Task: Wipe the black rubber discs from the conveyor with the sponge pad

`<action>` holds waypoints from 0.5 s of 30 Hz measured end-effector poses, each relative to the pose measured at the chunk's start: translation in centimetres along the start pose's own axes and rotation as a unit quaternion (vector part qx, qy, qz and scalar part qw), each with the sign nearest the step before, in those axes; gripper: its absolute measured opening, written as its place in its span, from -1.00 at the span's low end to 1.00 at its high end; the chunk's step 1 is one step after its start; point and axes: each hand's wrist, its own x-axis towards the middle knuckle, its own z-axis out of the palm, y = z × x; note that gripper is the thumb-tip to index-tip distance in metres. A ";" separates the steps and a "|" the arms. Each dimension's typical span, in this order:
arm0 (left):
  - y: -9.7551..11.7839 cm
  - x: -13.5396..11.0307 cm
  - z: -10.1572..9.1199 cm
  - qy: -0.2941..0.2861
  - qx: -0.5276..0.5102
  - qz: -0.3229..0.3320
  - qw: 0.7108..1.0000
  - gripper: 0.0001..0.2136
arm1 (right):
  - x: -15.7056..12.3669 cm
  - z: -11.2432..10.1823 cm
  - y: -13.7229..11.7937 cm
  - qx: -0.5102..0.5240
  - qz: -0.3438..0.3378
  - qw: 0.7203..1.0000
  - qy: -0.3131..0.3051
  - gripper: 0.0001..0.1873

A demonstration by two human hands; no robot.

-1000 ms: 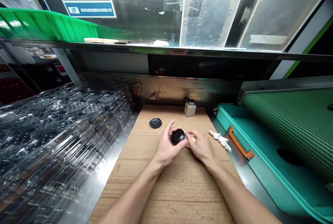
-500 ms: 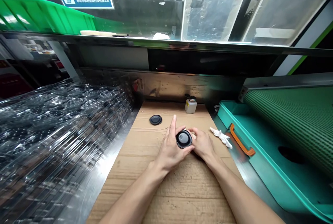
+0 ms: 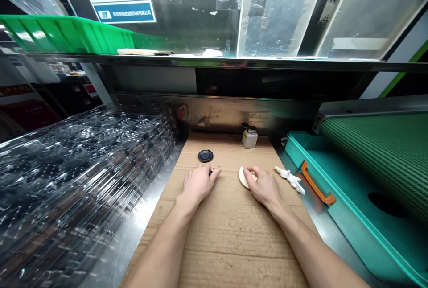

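Note:
My left hand (image 3: 198, 184) is low over the cardboard sheet (image 3: 230, 243), its fingers curled down. A dark sliver of the black round part (image 3: 210, 172) shows between thumb and forefinger; the hand hides the rest. Just beyond the fingers lies a second black round part (image 3: 205, 156), flat on the cardboard. My right hand (image 3: 265, 185) pinches a cream-coloured disc (image 3: 244, 178) between thumb and fingers, partly covered by them.
A small whitish bottle with a dark cap (image 3: 249, 138) stands at the back. Crumpled white material (image 3: 290, 179) lies at the right edge, beside a teal bin (image 3: 354, 230) with an orange handle. Stacked clear plastic trays (image 3: 83, 167) fill the left. A green basket (image 3: 73, 34) sits on the shelf above.
My hands have moved apart. The left has carried the black round part left and down to the cardboard; the cream disc now shows in my right hand. The camera view has shifted slightly.

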 end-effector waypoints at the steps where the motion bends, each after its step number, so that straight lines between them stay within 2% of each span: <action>1: -0.4 0.0 0.0 0.010 0.014 -0.011 1.000 -0.61 | 0.0 0.0 0.0 -0.001 -0.001 1.000 0.002 -0.58; 5: -1.2 -0.6 -0.2 0.001 0.025 0.007 1.000 -0.44 | -0.1 0.0 0.0 -0.002 -0.005 1.000 0.004 -0.58; 9: -2.0 -0.2 -0.9 -0.033 0.023 0.026 0.999 -0.54 | -0.1 0.0 0.0 0.002 -0.004 1.000 0.000 -0.58; 13: -2.2 3.0 -1.7 0.055 0.064 0.037 0.996 -0.43 | -0.2 0.0 -0.2 0.010 -0.002 1.000 -0.002 -0.58; 15: -2.0 5.3 -2.0 0.054 0.094 0.033 0.994 -0.36 | -0.2 0.0 -0.3 0.014 -0.003 1.000 0.002 -0.57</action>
